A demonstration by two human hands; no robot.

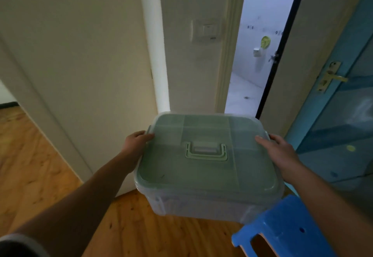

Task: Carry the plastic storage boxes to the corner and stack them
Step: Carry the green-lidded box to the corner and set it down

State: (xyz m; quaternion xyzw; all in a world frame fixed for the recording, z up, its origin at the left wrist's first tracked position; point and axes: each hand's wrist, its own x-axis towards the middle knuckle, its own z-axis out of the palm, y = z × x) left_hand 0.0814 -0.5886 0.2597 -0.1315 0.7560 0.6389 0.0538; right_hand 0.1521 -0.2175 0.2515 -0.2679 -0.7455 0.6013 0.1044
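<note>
Gripping green-lidded storage box (205,168) at opposite rims w/ curled fingers (148,136) of left hand (136,142) + right hand (281,152), prob. to carry level.

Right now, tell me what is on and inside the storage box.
A green lid covers the storage box, with a handle folded flat at its middle. The left hand and right hand grip its sides, thumbs on the lid. The lid and cloudy walls hide the contents.
</note>
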